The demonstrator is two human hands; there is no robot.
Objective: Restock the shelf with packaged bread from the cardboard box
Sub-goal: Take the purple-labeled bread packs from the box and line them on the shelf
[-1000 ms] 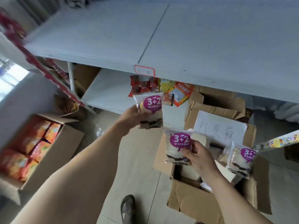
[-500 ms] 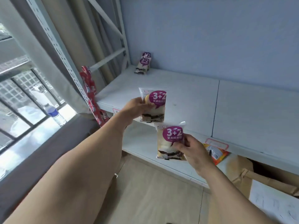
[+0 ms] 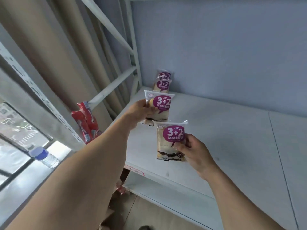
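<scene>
Early in the restock, judging by the shelf (image 3: 224, 130): only two bread packs standing (image 3: 163, 82) in the far back corner, one behind the other, with broad bare board everywhere else.

Left hand (image 3: 141, 111) stretched out over the board, fingers and thumb curled round the left edge of one upright bread pack (image 3: 159, 107), label facing the camera. Just beyond and slightly above that grip, the two stocked packs; apparently next in that row, though not yet set down.

Right hand (image 3: 194, 151) nearer and lower, fingers wrapped round the right edge of a second bread pack (image 3: 171, 141), thumb across its front, held upright above the shelf's front portion. Top of this pack overlapping the bottom of the left one in view; touching or not, impossible to tell.

Two packs placed, two in hand and due to follow. Cardboard box out of view, so remaining stock unknown. Left of the outstretched arm, red snack packets (image 3: 86, 120) hanging on the upright, a water bottle (image 3: 44, 156) on the sill.
</scene>
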